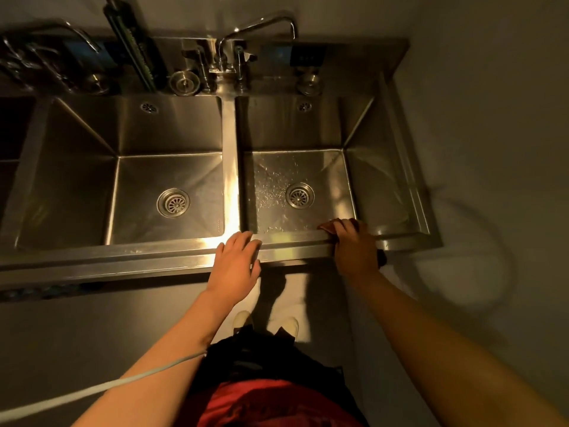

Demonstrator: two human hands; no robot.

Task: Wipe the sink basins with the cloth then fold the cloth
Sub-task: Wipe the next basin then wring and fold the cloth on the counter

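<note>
A steel double sink fills the upper view. Its left basin (92, 180) looks dry, and its right basin (363, 180) has water drops on the floor near the drain (299, 195). My right hand (354, 246) presses a dark reddish cloth (328, 226) onto the front rim of the right basin; most of the cloth is hidden under the hand. My left hand (235, 261) lies flat on the front rim (154, 248) near the divider between the basins, fingers spread, holding nothing.
A swivel faucet (261, 23) rises behind the divider. Strainer plugs (184, 82) and dark items sit on the back ledge. A pale cable (92, 389) runs under my left forearm. The wall lies to the right of the sink, and my shoes show on the floor below.
</note>
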